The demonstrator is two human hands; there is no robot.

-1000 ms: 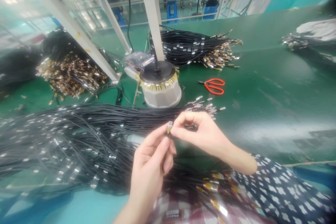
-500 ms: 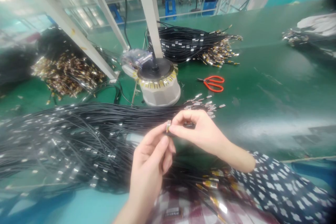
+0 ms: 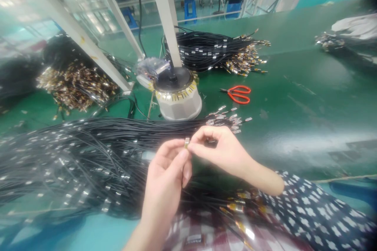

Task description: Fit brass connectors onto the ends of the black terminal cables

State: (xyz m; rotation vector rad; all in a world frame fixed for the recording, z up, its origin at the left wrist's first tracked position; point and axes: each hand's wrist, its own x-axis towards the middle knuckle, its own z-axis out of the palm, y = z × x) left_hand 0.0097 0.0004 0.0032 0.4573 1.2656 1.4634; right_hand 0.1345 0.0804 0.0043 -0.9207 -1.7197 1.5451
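Pinching metal connector (image 3: 187,142) | left hand (image 3: 165,178), right hand (image 3: 225,150) | red-handled scissors (image 3: 239,90) beyond

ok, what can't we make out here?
All head view:
Small connector: lower end, covered by the left hand and right hand.
Label on the plaid cloth: print too small and blurred.
Near cable bundle: far left end, blurred and cut off by the left edge.
White cloth-like item: cut off by the right edge.
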